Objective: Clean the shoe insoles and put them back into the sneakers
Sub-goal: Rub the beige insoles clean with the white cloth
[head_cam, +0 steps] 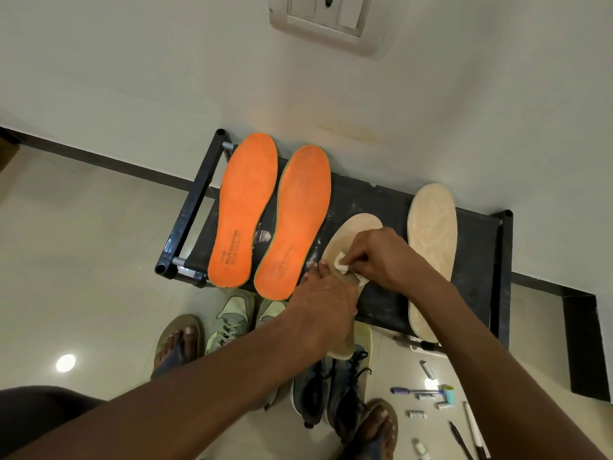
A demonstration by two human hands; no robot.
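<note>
Four insoles lay on our black rack | right hand pinched a white wipe against the worn beige insole | left hand gripped its edge | orange pair alongside.

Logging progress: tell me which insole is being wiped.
The beige insole nearer the orange pair; the right hand rubs a white wipe on it.

The person's forearms are bare, without sleeves; each foot wears an olive-brown flip-flop with dark straps.
</note>
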